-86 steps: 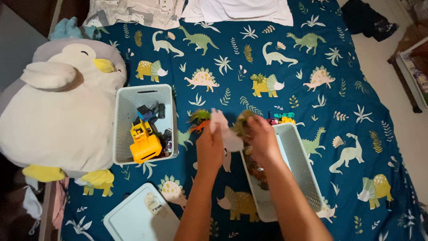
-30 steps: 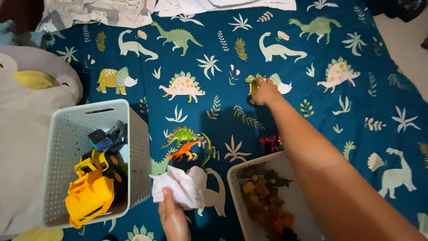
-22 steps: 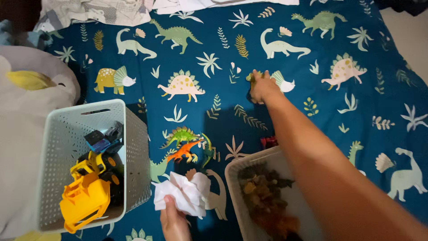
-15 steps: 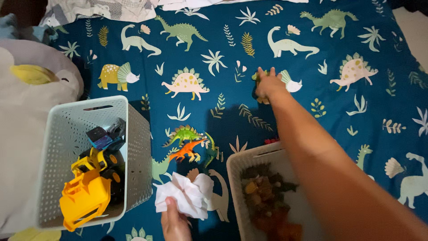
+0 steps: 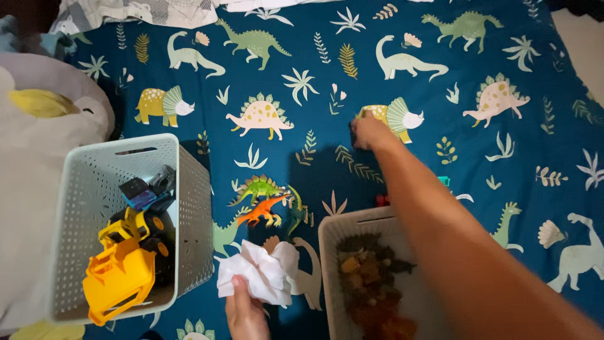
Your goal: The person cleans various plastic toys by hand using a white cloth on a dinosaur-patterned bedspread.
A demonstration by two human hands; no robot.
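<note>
Bedding: a dark-blue sheet (image 5: 302,82) printed with dinosaurs carries everything. A pale perforated plastic basket (image 5: 189,189) holds a yellow toy loader (image 5: 119,280); a second pale basket (image 5: 327,230) holds dark toy figures. The right hand (image 5: 368,132) is stretched far forward, fingers curled on the sheet; whether anything is gripped cannot be told. A crumpled white tissue (image 5: 258,271) is pinched shut in the left hand (image 5: 245,311), near green and orange toy dinosaurs (image 5: 264,200).

Both hands (image 5: 246,308) and the long right forearm (image 5: 465,252) are bare, without sleeves or jewellery.
</note>
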